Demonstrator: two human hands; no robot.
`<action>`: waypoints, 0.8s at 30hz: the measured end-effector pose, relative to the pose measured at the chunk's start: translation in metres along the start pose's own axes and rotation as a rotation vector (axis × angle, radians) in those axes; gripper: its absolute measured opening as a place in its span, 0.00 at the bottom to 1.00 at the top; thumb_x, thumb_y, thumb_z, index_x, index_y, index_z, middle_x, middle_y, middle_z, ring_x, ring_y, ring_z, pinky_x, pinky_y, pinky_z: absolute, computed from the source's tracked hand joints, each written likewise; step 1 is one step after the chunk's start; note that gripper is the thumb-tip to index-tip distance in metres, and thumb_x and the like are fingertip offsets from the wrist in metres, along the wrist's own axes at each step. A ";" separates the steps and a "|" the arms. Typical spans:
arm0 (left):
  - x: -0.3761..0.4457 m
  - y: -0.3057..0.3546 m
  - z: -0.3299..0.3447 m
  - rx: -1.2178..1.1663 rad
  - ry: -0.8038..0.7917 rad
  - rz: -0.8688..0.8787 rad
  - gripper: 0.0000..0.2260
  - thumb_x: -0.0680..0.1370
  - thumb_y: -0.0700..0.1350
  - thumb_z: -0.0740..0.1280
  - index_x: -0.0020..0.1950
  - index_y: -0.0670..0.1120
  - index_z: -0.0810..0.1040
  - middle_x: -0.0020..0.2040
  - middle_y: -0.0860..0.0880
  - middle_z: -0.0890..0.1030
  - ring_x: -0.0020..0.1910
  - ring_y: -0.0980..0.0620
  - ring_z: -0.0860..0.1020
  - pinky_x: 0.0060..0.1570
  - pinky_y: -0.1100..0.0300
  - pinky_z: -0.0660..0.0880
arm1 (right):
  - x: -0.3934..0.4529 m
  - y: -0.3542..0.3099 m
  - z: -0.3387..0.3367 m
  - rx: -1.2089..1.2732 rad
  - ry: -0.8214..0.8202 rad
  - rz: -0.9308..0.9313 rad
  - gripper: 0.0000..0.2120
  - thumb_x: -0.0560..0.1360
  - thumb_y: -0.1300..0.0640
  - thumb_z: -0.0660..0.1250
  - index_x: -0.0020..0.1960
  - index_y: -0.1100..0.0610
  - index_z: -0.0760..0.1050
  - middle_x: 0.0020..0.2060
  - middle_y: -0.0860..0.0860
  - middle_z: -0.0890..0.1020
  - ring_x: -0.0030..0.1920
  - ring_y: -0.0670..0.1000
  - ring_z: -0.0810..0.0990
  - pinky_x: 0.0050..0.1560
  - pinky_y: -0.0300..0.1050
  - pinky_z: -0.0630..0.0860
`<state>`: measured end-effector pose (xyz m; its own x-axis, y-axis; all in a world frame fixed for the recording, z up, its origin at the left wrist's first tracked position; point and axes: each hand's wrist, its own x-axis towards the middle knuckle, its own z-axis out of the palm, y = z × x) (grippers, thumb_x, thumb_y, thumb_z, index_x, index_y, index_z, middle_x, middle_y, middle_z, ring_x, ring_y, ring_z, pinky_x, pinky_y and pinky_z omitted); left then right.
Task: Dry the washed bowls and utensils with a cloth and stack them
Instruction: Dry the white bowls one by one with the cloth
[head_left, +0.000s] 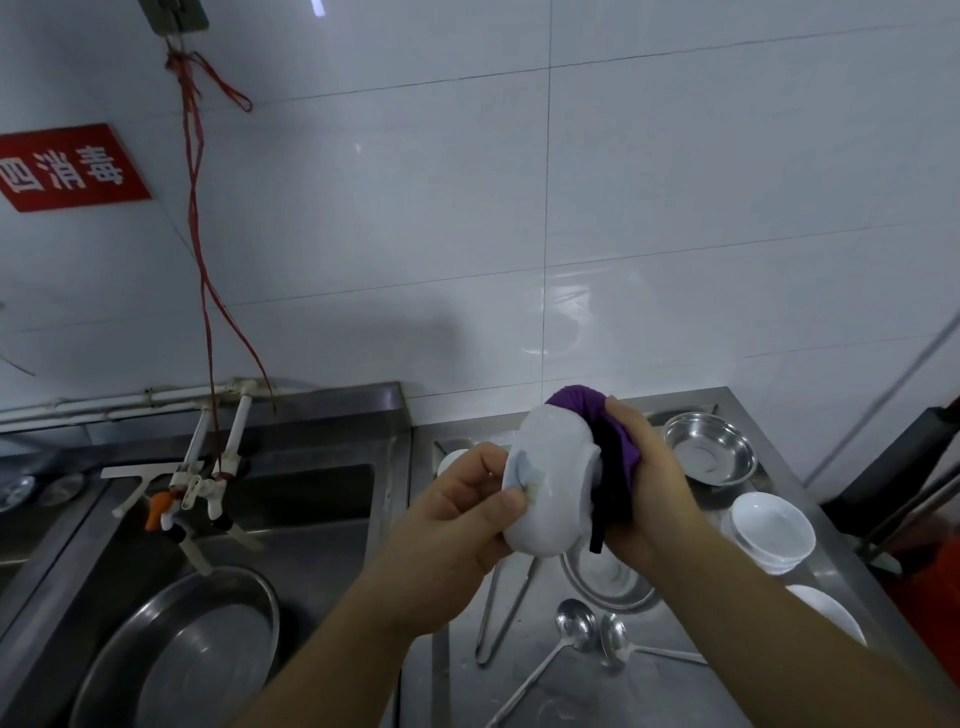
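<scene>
My left hand (470, 506) grips a white bowl (553, 483) by its base, holding it on its side above the steel counter. My right hand (647, 483) holds a purple cloth (615, 447) pushed into the bowl's mouth. A stack of white bowls (771, 530) stands on the counter at the right, with another white bowl (828, 610) nearer me. Two steel ladles (576, 623) (615, 636) and a pair of tongs (501, 608) lie below my hands. Under my right wrist a steel bowl (608, 582) is partly hidden.
A steel bowl (709, 447) sits at the counter's back right. The sink (291, 519) on the left holds a large steel basin (182, 654), with taps (208, 488) and red strings (200, 249) hanging from the tiled wall. Dark objects stand beyond the counter's right edge.
</scene>
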<state>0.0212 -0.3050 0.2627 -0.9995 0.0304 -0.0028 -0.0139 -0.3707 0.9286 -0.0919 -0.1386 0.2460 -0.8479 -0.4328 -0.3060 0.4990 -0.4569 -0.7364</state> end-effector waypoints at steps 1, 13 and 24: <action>0.001 -0.001 0.001 -0.018 0.004 0.002 0.08 0.80 0.46 0.69 0.57 0.50 0.84 0.61 0.43 0.83 0.61 0.43 0.81 0.59 0.51 0.81 | -0.001 0.002 -0.001 0.047 -0.006 0.041 0.22 0.75 0.39 0.70 0.59 0.55 0.87 0.55 0.56 0.87 0.53 0.58 0.87 0.53 0.56 0.84; 0.014 0.017 0.000 -0.090 0.090 -0.204 0.26 0.75 0.46 0.72 0.72 0.40 0.78 0.66 0.34 0.81 0.63 0.33 0.82 0.52 0.46 0.84 | 0.002 -0.008 -0.001 -0.070 -0.031 0.171 0.27 0.76 0.45 0.72 0.66 0.65 0.81 0.55 0.61 0.82 0.55 0.61 0.81 0.66 0.59 0.77; 0.002 0.009 0.006 0.022 0.123 -0.120 0.18 0.81 0.45 0.66 0.69 0.42 0.78 0.63 0.40 0.84 0.62 0.39 0.84 0.52 0.52 0.84 | -0.002 0.003 -0.003 0.012 -0.032 0.275 0.26 0.64 0.43 0.76 0.58 0.55 0.86 0.53 0.57 0.86 0.47 0.59 0.86 0.47 0.53 0.84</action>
<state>0.0197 -0.3027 0.2734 -0.9865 -0.0414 -0.1583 -0.1340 -0.3509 0.9268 -0.0893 -0.1368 0.2431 -0.6742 -0.5664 -0.4740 0.7119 -0.3277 -0.6211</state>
